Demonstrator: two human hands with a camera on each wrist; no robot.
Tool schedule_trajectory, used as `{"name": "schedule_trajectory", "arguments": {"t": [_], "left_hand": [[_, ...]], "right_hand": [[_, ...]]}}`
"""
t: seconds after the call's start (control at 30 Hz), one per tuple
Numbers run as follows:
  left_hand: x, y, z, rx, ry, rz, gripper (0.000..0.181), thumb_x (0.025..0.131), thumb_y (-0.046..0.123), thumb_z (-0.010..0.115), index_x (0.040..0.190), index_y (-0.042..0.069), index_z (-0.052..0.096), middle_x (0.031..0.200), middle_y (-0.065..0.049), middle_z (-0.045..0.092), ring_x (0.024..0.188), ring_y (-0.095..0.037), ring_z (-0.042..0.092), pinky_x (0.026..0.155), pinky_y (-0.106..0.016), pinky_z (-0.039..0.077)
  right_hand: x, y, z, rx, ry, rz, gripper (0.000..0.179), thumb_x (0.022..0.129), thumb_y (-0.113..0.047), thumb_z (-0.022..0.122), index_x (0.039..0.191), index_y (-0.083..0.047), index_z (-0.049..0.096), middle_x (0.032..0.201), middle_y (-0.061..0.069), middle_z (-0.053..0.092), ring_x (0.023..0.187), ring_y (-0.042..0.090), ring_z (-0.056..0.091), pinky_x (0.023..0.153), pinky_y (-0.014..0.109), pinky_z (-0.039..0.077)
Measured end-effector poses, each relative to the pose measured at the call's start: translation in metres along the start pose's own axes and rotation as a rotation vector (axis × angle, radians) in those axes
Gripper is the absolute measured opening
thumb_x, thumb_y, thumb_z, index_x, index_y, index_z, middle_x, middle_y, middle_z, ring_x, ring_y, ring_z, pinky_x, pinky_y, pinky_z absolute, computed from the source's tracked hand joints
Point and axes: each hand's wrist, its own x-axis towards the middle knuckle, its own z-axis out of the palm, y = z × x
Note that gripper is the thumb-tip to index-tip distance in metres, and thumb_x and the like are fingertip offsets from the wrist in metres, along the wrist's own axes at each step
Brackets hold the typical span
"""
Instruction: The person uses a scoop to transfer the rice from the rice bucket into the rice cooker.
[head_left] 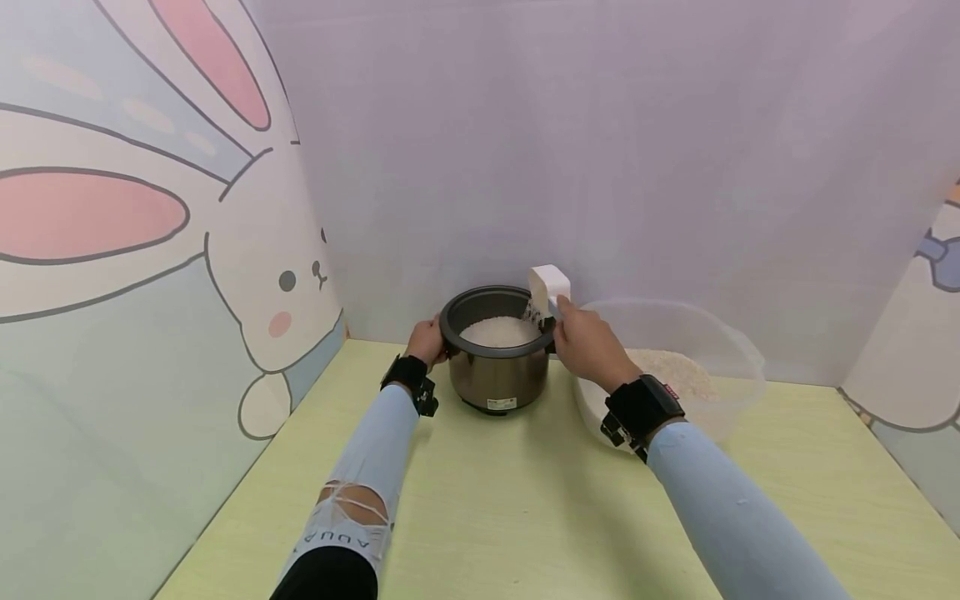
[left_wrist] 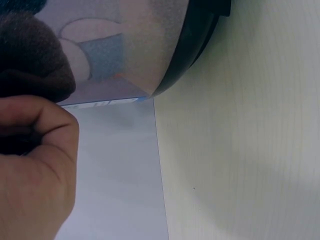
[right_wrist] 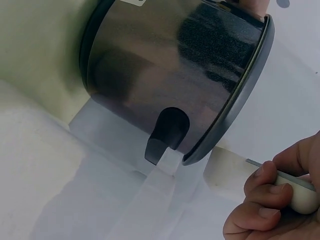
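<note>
A rice cooker [head_left: 498, 375] with a shiny brown-grey body and dark rim stands upright, white rice [head_left: 501, 332] inside. At its left side, my left hand [head_left: 426, 342] grips the black side handle with curled fingers, also seen in the left wrist view. My right hand [head_left: 596, 346] holds a white scoop [head_left: 550, 285] by its handle, tipped over the cooker's right rim, with grains at its mouth. In the right wrist view the fingers [right_wrist: 270, 214] wrap the scoop's handle, close beside the cooker's black right handle [right_wrist: 170, 127].
Right of the cooker, a clear plastic tub [head_left: 738, 346] holds a heap of rice [head_left: 675, 371], partly behind my right wrist. Both stand on a pale yellow table [head_left: 480, 500]. A lilac backdrop [head_left: 600, 150] rises behind, and a rabbit-printed panel [head_left: 150, 375] borders the left.
</note>
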Motion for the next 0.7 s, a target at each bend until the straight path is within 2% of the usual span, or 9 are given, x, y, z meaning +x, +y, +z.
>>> {"name": "schedule_trajectory", "arguments": {"t": [0.2, 0.4, 0.6, 0.7], "left_hand": [[-0.006, 0.004, -0.001, -0.004, -0.008, 0.024, 0.051, 0.112, 0.043, 0.037, 0.097, 0.001, 0.062, 0.065, -0.002, 0.058, 0.051, -0.01, 0.052, 0.051, -0.023, 0.045], [0.003, -0.002, 0.0, 0.004, 0.009, 0.007, 0.052, 0.112, 0.044, 0.037, 0.1, 0.001, 0.062, 0.064, -0.001, 0.058, 0.05, -0.01, 0.051, 0.049, -0.021, 0.043], [0.006, -0.003, 0.0, 0.015, 0.015, 0.008, 0.052, 0.112, 0.045, 0.037, 0.103, 0.0, 0.061, 0.064, -0.001, 0.058, 0.05, -0.01, 0.052, 0.047, -0.022, 0.044], [0.006, -0.003, 0.0, 0.018, 0.012, 0.005, 0.052, 0.112, 0.046, 0.037, 0.101, 0.002, 0.062, 0.065, -0.001, 0.058, 0.05, -0.01, 0.052, 0.047, -0.022, 0.044]], "right_hand": [[0.0, -0.001, 0.001, -0.081, 0.015, -0.016, 0.052, 0.106, -0.004, 0.042, 0.152, 0.015, 0.027, 0.078, 0.013, 0.059, 0.056, 0.019, 0.048, 0.056, 0.034, 0.037], [0.0, 0.0, 0.004, -0.147, 0.019, -0.024, 0.052, 0.105, -0.003, 0.044, 0.151, 0.016, 0.029, 0.077, 0.018, 0.059, 0.058, 0.023, 0.049, 0.057, 0.037, 0.037], [-0.001, 0.003, 0.007, -0.19, 0.025, -0.026, 0.052, 0.104, -0.002, 0.046, 0.15, 0.016, 0.031, 0.099, 0.027, 0.066, 0.072, 0.028, 0.059, 0.065, 0.042, 0.045], [-0.001, 0.003, 0.008, -0.187, 0.009, -0.007, 0.053, 0.104, -0.003, 0.046, 0.151, 0.015, 0.03, 0.104, 0.028, 0.066, 0.076, 0.03, 0.062, 0.067, 0.043, 0.048]]}}
